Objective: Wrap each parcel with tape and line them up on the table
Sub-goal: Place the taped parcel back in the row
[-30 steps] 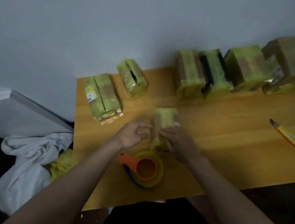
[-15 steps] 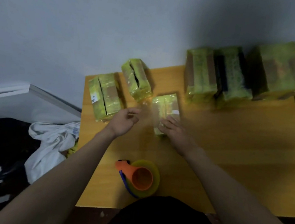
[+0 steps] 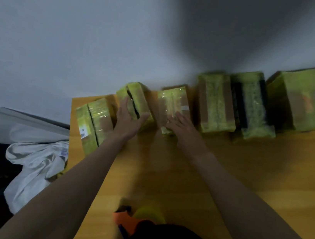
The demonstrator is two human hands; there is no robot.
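Parcel [image 3: 172, 109] pushed back into row | six parcels visible | left grip [image 3: 130, 119] flat on neighbouring parcel [image 3: 137, 101] | right grip [image 3: 182, 123] flat

Left hand [image 3: 130, 118] flat on small parcel [image 3: 138, 101]; right hand [image 3: 182, 124] flat on neighbouring parcel [image 3: 173, 106].

Row of parcels [image 3: 215, 105] blocks way just past fingertips [image 3: 175, 115]; wall [image 3: 83, 38] behind. Bare table [image 3: 165, 171] behind fingers, room to pass.

No legible text. A white barcode label [image 3: 83, 133] sits on the leftmost parcel [image 3: 93, 122] (its printing is too blurred to read).
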